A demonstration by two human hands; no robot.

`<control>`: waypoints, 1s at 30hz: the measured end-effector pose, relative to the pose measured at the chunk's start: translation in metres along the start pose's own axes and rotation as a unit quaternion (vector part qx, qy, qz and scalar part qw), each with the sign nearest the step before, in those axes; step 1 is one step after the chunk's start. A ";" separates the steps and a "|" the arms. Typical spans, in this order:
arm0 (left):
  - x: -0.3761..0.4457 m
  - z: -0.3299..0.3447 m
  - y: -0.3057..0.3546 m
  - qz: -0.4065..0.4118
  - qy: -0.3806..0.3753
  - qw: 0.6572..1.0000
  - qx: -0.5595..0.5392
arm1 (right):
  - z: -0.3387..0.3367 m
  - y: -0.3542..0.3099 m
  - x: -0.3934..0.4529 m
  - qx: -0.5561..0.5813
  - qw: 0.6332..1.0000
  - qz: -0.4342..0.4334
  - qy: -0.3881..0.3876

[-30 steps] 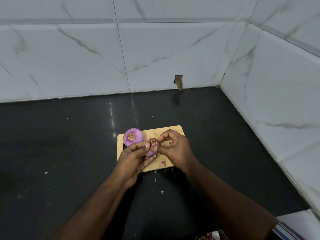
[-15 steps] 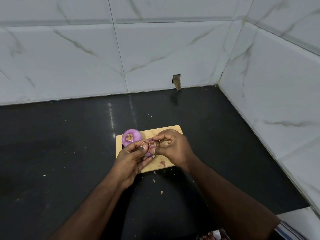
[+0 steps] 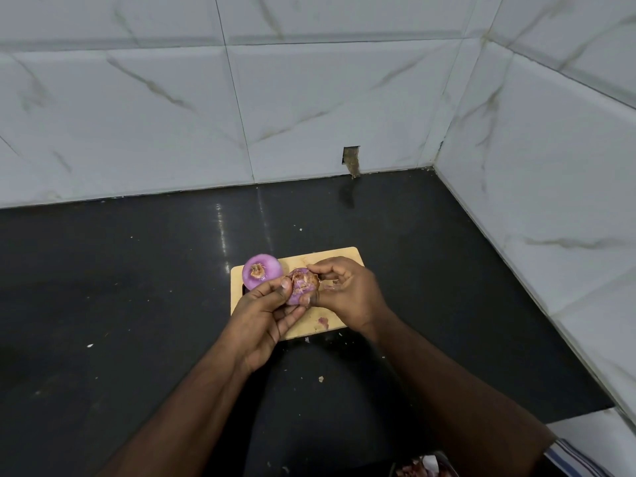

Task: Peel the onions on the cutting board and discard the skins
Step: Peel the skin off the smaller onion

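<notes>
Second onion [image 3: 300, 285]: left hand [image 3: 266, 313] holds it, right hand [image 3: 347, 292] pinches its skin; next, strip and discard. Peeled onion [image 3: 261, 271] on cutting board [image 3: 344, 258].

A dark, glossy surface [image 3: 137, 304] runs into a tiled corner at about 1 o'clock. A pale wooden cutting board [image 3: 339, 258] lies flat on it near the middle. Small pale scraps are scattered on the dark top: one fleck [image 3: 90, 346] at 9 o'clock from the board, another crumb [image 3: 321, 379] at 6 o'clock, and a tiny speck [image 3: 300, 229] at 12 o'clock beyond the board's far edge.
</notes>
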State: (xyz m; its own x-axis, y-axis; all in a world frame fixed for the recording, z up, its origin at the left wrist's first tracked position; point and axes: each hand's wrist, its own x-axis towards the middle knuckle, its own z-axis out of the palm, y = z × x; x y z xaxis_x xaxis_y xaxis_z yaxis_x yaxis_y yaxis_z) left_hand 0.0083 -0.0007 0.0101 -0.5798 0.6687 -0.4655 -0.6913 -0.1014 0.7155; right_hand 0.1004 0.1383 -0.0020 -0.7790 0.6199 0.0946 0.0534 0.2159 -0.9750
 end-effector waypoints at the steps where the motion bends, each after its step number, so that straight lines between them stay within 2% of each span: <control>1: 0.000 0.001 0.000 0.001 0.002 1.000 -0.005 | 0.000 0.000 -0.001 -0.004 1.000 -0.010 0.007; 6: -0.001 0.006 0.000 -0.001 0.012 0.999 -0.033 | 0.002 0.000 -0.002 -0.036 0.997 -0.045 0.054; 9: 0.001 0.006 0.001 0.003 0.013 0.999 -0.032 | 0.004 0.001 -0.005 -0.042 0.997 -0.029 0.059; 13: 0.002 0.004 0.002 0.000 0.014 1.000 0.002 | -0.004 -0.009 0.004 -0.046 0.999 -0.008 -0.012; 16: 0.000 0.005 -0.001 0.000 0.004 1.000 0.024 | -0.006 -0.012 0.008 -0.086 0.993 -0.036 -0.066; 25: 0.001 0.006 -0.001 0.005 0.010 1.000 -0.002 | 0.008 -0.008 -0.002 -0.036 0.996 -0.051 0.058; 28: 0.001 0.006 -0.002 0.005 0.012 1.000 -0.010 | 0.009 -0.007 -0.002 -0.034 0.995 -0.058 0.070; 30: 0.001 0.005 -0.003 0.005 0.010 1.000 -0.006 | 0.005 -0.007 0.000 -0.054 0.996 -0.056 0.046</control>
State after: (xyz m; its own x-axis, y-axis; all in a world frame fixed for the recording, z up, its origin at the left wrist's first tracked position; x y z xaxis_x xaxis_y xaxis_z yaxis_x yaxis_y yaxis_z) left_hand 0.0115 0.0037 0.0101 -0.5945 0.6533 -0.4688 -0.6911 -0.1172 0.7132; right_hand 0.0966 0.1331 0.0038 -0.7229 0.6535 0.2244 0.0409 0.3646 -0.9303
